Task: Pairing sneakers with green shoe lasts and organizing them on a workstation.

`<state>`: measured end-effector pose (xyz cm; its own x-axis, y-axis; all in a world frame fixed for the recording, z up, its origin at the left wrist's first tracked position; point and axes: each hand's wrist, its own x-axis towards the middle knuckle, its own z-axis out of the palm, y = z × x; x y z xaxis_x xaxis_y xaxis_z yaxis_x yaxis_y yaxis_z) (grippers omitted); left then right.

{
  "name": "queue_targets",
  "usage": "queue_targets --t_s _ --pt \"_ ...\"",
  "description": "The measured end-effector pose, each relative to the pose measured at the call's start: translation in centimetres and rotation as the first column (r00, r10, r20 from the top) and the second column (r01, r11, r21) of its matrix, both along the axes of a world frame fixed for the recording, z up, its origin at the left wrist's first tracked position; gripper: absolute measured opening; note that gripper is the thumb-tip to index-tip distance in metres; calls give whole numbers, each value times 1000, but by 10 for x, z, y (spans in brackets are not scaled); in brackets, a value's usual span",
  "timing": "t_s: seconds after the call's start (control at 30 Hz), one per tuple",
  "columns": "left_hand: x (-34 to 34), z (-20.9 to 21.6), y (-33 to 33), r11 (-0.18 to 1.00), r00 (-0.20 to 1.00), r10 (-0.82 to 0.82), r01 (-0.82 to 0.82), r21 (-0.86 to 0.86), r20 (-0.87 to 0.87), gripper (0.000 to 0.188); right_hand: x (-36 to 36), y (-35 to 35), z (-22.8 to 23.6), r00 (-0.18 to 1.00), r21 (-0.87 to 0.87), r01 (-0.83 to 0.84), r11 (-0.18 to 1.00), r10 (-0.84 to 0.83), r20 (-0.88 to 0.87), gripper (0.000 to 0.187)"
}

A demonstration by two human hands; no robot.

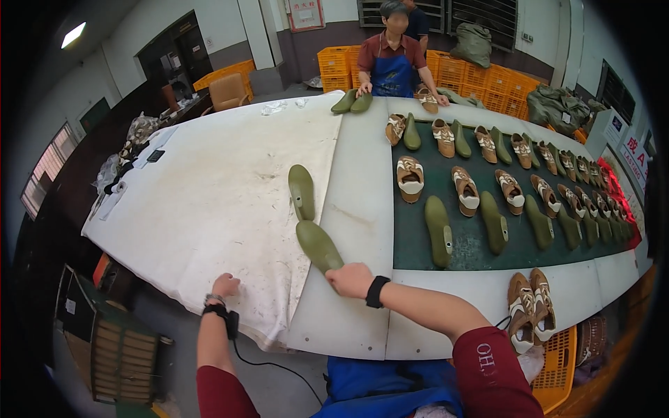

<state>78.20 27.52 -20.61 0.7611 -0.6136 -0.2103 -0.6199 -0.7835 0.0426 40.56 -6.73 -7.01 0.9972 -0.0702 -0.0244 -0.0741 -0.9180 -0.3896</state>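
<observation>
My right hand [352,279] grips the heel end of a green shoe last [318,244], which lies slantwise at the border of the white cloth. Its far end touches or almost touches a second green shoe last [301,191] lying beyond it. My left hand [226,285] hovers over the near part of the white cloth [209,209], its fingers curled with nothing seen in them. To the right, on a dark green mat [467,254], stand rows of brown-and-white sneakers [465,191] with green shoe lasts [437,230] among them.
Across the table a person in a blue apron [391,75] has one hand at a pair of green lasts [352,102] and the other by a sneaker [426,99]. Another sneaker pair [532,306] sits at the near right edge, above an orange crate [555,373].
</observation>
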Motion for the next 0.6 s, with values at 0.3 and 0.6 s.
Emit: queue_targets --t_s 0.3,0.6 --pt "-78 208 -313 913 903 -396 369 -174 -165 64 -12 -97 -32 918 -23 392 920 -392 -54 20" --pt "-73 114 -468 999 994 -29 24 -46 -101 80 11 -126 -35 898 10 437 899 -436 -63 19"
